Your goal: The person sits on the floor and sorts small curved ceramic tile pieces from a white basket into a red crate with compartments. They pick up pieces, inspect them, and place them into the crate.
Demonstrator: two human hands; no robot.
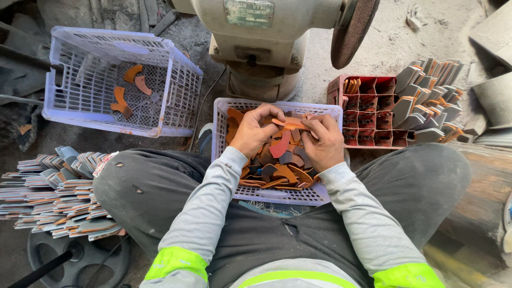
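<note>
Both hands are up over the middle basket, and between them sits a curved orange piece (290, 125), a thin crescent-shaped plate pinched at each end. The left hand (255, 130) closes its fingertips on the left end of that piece, fingers curled tight; the right hand (322, 140) grips the right end, thumb on top, fingers folded under. The piece is held just above the white lattice basket (223, 114), which rests on the floor between the person's knees and is heaped with more curved pieces in orange, rust and dark grey (277, 168). Grey sleeves with bright yellow-green cuffs run back toward the camera, and dark trousers spread to either side. Go left and far: a second white lattice basket (176, 74) stands well apart, with only a few orange crescents (121, 101) lying on its bottom. Near left, a broad fanned stack of flat grey-and-orange plates (50, 194) lies on the floor, and beside it, nearer still, a dark round disc with holes (80, 261). On the right, a red compartment crate (368, 109) holds upright pieces, and just to the right of it leans a row of grey plates (426, 96). Far centre, a bench grinder (261, 32) stands on its pedestal with a dark wheel (352, 32) at its right side.
</note>
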